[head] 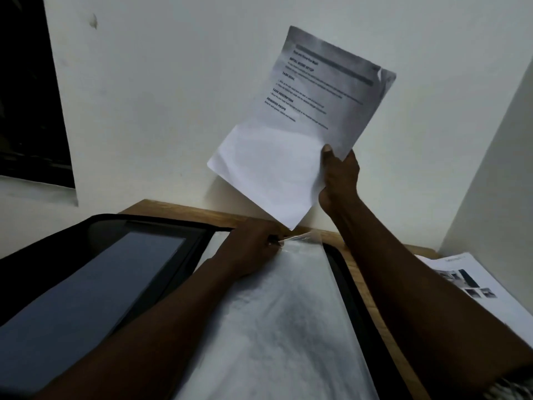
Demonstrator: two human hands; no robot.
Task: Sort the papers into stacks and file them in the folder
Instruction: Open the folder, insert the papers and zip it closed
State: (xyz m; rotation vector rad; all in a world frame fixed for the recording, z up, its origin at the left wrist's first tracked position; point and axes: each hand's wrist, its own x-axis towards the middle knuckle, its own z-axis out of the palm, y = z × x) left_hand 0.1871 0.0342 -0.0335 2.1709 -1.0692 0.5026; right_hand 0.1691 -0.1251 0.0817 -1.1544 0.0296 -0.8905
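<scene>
Papers, head view: one printed sheet (300, 125) is up in the air before the wall, above the far edge of the wooden table (178, 208). Right hand (340, 177) grips its lower right edge, thumb on the face, fingers curled behind. Left hand (251, 252) pinches the mouth of a clear plastic sleeve (288, 327) lying in the open black folder (150, 223), near the table's far edge. More printed sheets (490, 272) lie at the table's right edge, partly under the right forearm. Judgement: the sheet is light and limp, creased at a top corner, and bows when held by one edge. Best fed bottom edge first, with the grip low and the sleeve mouth spread.
</scene>
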